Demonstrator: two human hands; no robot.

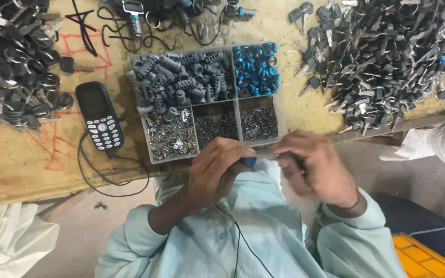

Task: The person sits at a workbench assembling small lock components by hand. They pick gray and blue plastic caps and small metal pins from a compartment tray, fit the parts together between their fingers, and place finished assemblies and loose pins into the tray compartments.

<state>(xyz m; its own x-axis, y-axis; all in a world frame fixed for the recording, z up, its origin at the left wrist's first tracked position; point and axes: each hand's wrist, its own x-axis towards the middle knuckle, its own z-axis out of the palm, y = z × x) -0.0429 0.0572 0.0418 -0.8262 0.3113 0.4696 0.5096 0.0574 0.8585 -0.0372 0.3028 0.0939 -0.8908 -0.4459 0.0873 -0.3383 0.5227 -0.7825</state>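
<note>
Head view: two hands, left [217,172] and right [318,172], pinch one small blue part [249,161] beside one five-compartment tray [282,110].

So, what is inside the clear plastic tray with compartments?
The tray holds grey cylinder parts, blue rings and three lots of small metal pieces. The left hand and right hand cover its near edge.

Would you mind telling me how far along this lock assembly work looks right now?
Done: nothing I can pick out as finished; no completed pieces can be told apart. In hand: the left hand and right hand hold a small blue-tipped part between them at the tray edge. Left: plenty, since the grey barrels, blue rings and the key pile remain heaped.
</note>
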